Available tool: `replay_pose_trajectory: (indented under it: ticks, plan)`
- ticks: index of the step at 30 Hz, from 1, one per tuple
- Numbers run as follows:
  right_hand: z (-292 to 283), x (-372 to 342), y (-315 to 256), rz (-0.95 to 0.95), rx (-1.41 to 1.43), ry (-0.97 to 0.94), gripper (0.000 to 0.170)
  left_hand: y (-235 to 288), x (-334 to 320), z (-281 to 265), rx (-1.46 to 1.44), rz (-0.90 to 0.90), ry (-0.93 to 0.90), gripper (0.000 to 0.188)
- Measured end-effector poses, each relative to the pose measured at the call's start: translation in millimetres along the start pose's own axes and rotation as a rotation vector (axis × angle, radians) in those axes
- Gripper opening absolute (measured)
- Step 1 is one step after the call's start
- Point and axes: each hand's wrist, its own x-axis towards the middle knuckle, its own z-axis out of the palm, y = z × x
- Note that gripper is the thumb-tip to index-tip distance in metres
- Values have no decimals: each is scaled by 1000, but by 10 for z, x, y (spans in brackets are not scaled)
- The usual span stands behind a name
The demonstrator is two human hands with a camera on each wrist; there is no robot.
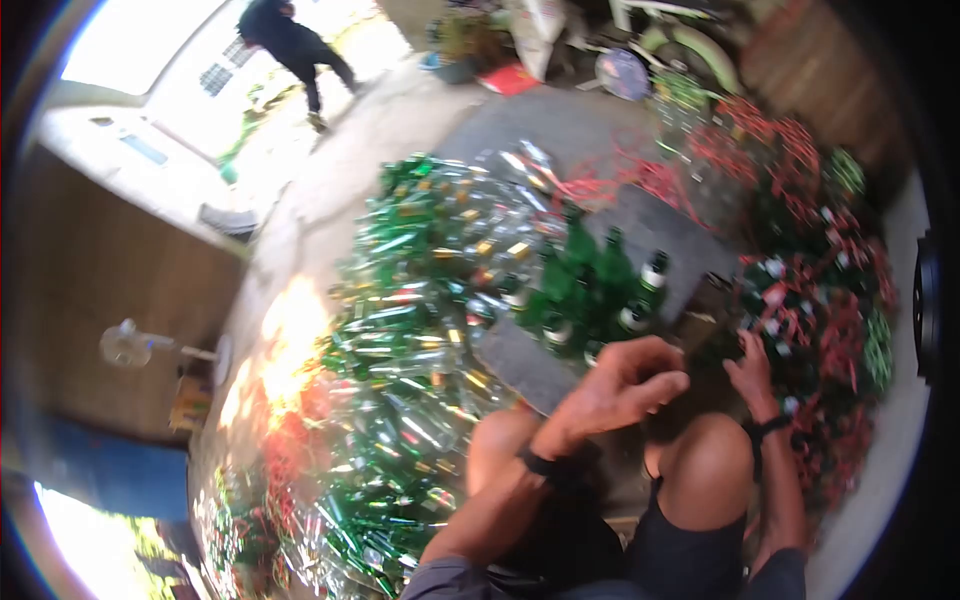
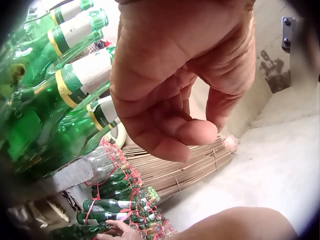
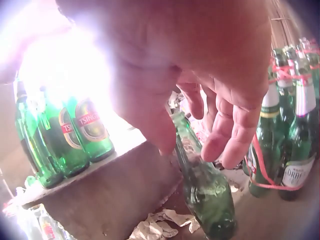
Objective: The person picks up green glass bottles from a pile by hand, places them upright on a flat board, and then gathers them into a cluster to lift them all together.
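Note:
My left hand (image 1: 625,385) is in the air beside the group of green bottles (image 1: 580,275), its fingers loosely curled with nothing between them. These bottles stand upright on a grey slab (image 1: 515,365); some carry white and gold neck labels in the left wrist view. Lower and to the right, my right hand (image 1: 750,370) reaches down by the tied bottles. In the right wrist view its thumb and fingers are around the neck of a tilted green glass bottle (image 3: 207,200). That bottle's base is near the floor, beside crumpled paper (image 3: 162,225).
Green bottles tied with red string (image 3: 297,135) stand along the right wall. A large pile of green and clear bottles (image 1: 400,300) lies to the left. Further off are a person (image 1: 290,50) in dark clothes, a standing fan (image 1: 125,345) and red string (image 1: 640,175).

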Motion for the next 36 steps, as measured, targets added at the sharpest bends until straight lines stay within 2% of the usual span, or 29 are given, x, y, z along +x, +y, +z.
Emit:
replay_pose_trajectory:
  ticks: [1,2,6,8,9,12,13,15,16,17,20,24,28,30,33,34,36]
  plan:
    - [-132,-38,-133,-28,-54,27,60,20,-50,-13,-14,17,-42,21]
    - [-330,-62,-404,97,5,-41,57,147,-174,15,-102,-48,-58,20]
    - [-673,-18,-528,-14,-36,-25,42,207,-371,20,-168,12,-87,24]
    - [-794,75,-637,-24,-66,-48,40,234,-389,8,-129,63,39,24]
    - [-853,139,-700,-51,-61,-61,39,244,-388,-20,-138,58,29,24]
    - [-1020,413,-977,-141,-63,-61,33,259,-385,-79,-133,180,236,23]
    - [-1049,527,-1054,-191,-48,-41,30,252,-392,-96,-141,176,233,23]
    - [-1125,781,-1303,-180,-43,-71,28,234,-387,-152,-178,321,381,24]
    - [-1149,921,-1391,-171,-31,-100,25,254,-368,-182,-198,376,389,24]
    - [-1149,1082,-1432,-167,-37,-100,25,178,-272,-205,-129,522,415,29]
    - [-1103,1619,-1491,-242,-5,-119,23,156,-253,-219,-152,572,481,35]
    - [-927,2310,-1434,-229,-59,-182,23,96,-162,-370,-156,707,444,30]
    - [-523,2913,-1168,-234,-56,-249,23,50,-189,-559,-118,787,523,28]
    - [-303,3150,-1007,-232,-45,-259,23,7,-226,-607,-55,845,646,32]
    - [-10,3380,-775,-161,2,-310,24,61,-287,-690,20,774,567,38]
    - [66,3423,-703,-175,-41,-316,25,17,-155,-655,10,906,658,30]
    - [200,3507,-565,-182,-108,-313,28,16,-116,-715,3,927,605,28]
